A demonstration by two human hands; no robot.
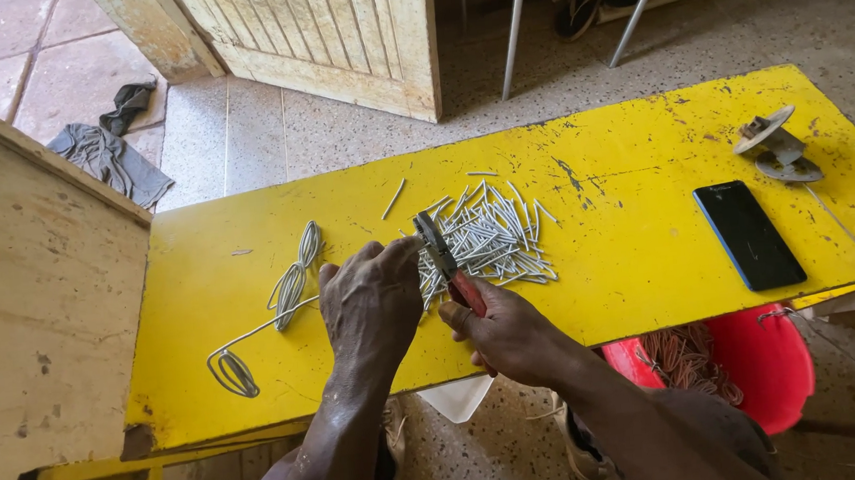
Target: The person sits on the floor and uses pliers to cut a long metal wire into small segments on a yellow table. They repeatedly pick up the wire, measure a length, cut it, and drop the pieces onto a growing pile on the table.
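Observation:
My right hand (pixel 502 327) grips the red handles of a pair of pliers (pixel 443 259), whose jaws point up and away over a yellow table (pixel 639 255). My left hand (pixel 371 299) is closed just left of the jaws, fingertips pinching a pale wire end next to them. Behind the pliers lies a pile of several short cut white wire pieces (pixel 492 235). A coiled length of white wire (pixel 286 290) trails across the table to the left of my left hand.
A black phone (pixel 748 235) lies face up at the table's right, with a small metal spool (pixel 777 145) beyond it. A red bucket (pixel 757 357) holding coppery wire stands under the table's right edge. A wooden panel (pixel 40 297) rises at the left.

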